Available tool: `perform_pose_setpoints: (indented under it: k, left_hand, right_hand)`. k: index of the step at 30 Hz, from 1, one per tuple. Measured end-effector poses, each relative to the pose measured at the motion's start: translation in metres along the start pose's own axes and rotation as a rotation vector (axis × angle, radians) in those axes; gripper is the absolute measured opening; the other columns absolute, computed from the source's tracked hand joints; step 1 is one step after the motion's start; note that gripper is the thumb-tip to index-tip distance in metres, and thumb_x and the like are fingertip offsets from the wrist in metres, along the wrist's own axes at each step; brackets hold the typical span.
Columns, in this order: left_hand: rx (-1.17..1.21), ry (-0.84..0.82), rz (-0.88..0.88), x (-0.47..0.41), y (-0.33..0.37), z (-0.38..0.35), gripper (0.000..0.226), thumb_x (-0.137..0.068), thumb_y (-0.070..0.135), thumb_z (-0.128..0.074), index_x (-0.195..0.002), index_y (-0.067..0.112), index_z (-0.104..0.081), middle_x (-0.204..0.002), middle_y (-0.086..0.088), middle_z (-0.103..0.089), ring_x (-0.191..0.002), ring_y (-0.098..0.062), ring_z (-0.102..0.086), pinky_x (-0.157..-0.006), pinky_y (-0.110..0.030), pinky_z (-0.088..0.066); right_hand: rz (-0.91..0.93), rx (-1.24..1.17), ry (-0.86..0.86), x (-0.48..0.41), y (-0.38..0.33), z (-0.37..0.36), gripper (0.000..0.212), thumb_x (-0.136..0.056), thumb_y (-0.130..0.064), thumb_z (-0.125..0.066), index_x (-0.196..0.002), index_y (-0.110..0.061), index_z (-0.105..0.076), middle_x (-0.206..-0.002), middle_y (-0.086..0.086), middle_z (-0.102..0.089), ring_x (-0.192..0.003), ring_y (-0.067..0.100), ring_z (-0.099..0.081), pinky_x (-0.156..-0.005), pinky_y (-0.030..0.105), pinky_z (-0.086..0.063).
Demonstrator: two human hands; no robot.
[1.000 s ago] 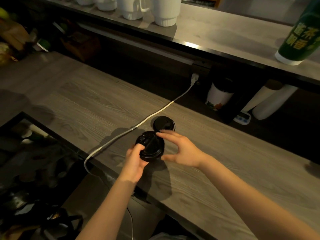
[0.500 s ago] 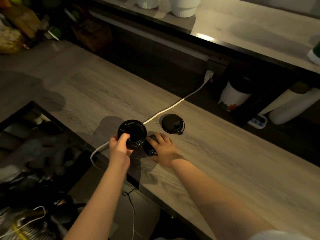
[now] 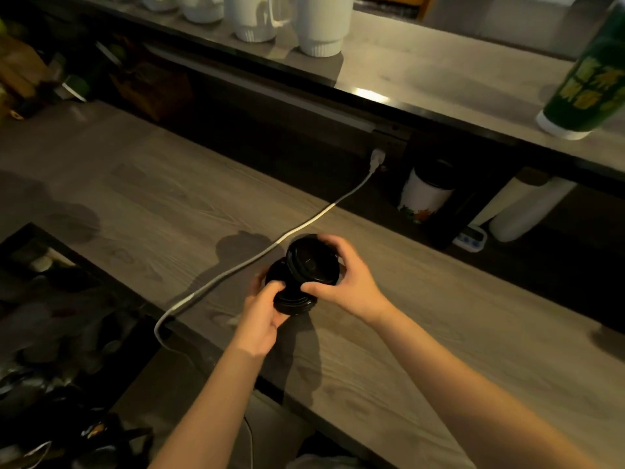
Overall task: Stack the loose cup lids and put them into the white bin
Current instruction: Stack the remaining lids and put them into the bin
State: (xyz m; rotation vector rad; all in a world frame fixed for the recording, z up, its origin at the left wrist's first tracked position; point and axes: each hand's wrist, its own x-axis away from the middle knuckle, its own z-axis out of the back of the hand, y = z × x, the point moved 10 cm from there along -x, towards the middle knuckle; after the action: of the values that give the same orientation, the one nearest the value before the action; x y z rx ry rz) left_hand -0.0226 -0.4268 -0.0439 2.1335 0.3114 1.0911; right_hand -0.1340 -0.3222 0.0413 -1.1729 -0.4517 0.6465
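Note:
Above the wooden counter point(image 3: 439, 333) my left hand point(image 3: 262, 314) grips a stack of black cup lids point(image 3: 292, 299) from its left side. My right hand point(image 3: 341, 279) holds one black lid point(image 3: 311, 262) by its rim, tilted and overlapping the top of the stack. No other loose lid shows on the counter. The white bin is not in view.
A white cable point(image 3: 270, 255) crosses the counter from a plug at the back wall down over the front edge. White jugs point(image 3: 318, 25) and a green bottle point(image 3: 588, 82) stand on the upper shelf. A lidded cup point(image 3: 426, 194) and white rolls sit under the shelf.
My right hand has picked up a black lid and brought it onto the stack in my left hand. No lid lies on the counter any more.

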Motion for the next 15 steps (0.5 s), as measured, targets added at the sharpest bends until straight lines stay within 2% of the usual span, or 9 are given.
perform_pose_setpoints:
  k: [1, 3, 6, 8, 12, 15]
  left_hand:
    - [0.0, -0.051, 0.005, 0.004, -0.002, -0.01, 0.04, -0.092, 0.003, -0.045, -0.13, 0.013, -0.05, -0.113, -0.017, -0.064, -0.097, -0.027, -0.064, -0.068, -0.036, -0.058]
    - [0.027, -0.114, 0.039, 0.01, -0.006, -0.025, 0.038, -0.095, 0.004, -0.039, -0.128, 0.017, -0.052, -0.11, -0.015, -0.064, -0.096, -0.027, -0.064, -0.067, -0.039, -0.056]
    - [0.098, -0.161, 0.139, 0.019, -0.013, -0.035, 0.034, -0.094, 0.011, -0.031, -0.116, 0.013, -0.057, -0.101, -0.015, -0.066, -0.092, -0.027, -0.063, -0.068, -0.04, -0.05]
    - [0.086, -0.208, 0.153, 0.025, -0.012, -0.041, 0.036, -0.094, 0.019, -0.028, -0.11, 0.012, -0.059, -0.097, -0.014, -0.067, -0.09, -0.026, -0.063, -0.067, -0.038, -0.049]
    - [-0.022, -0.246, 0.122, 0.03, -0.011, -0.049, 0.034, -0.096, 0.023, -0.031, -0.105, 0.013, -0.062, -0.087, -0.007, -0.072, -0.084, -0.019, -0.067, -0.065, -0.032, -0.049]
    - [-0.055, -0.244, 0.091, 0.031, -0.012, -0.046, 0.027, -0.095, 0.01, -0.036, -0.112, 0.019, -0.056, -0.1, -0.009, -0.066, -0.091, -0.02, -0.064, -0.065, -0.033, -0.05]
  right_hand:
    - [0.019, 0.035, -0.037, 0.003, -0.002, -0.002, 0.073, -0.065, -0.019, -0.085, -0.128, -0.021, -0.048, -0.128, -0.006, -0.048, -0.117, 0.001, -0.045, -0.102, 0.015, -0.037]
    - [0.036, 0.097, -0.088, 0.009, -0.003, -0.005, 0.069, -0.064, -0.023, -0.085, -0.126, -0.017, -0.054, -0.13, -0.006, -0.046, -0.123, 0.006, -0.042, -0.107, 0.025, -0.036]
    - [-0.002, 0.123, -0.145, 0.017, 0.002, -0.002, 0.064, -0.068, -0.019, -0.084, -0.126, -0.016, -0.057, -0.135, -0.009, -0.04, -0.128, 0.006, -0.037, -0.111, 0.031, -0.033]
    - [0.023, 0.183, -0.184, 0.021, 0.002, -0.003, 0.066, -0.07, -0.022, -0.083, -0.129, -0.017, -0.055, -0.142, -0.005, -0.039, -0.131, 0.009, -0.035, -0.112, 0.035, -0.033]
    - [0.122, 0.344, -0.205, 0.028, -0.007, -0.005, 0.068, -0.071, -0.034, -0.08, -0.132, -0.017, -0.054, -0.148, 0.004, -0.037, -0.137, 0.019, -0.033, -0.114, 0.037, -0.029]
    - [0.203, 0.446, -0.218, 0.033, -0.016, -0.006, 0.068, -0.072, -0.037, -0.079, -0.132, -0.015, -0.054, -0.148, 0.007, -0.038, -0.138, 0.022, -0.033, -0.113, 0.035, -0.028]
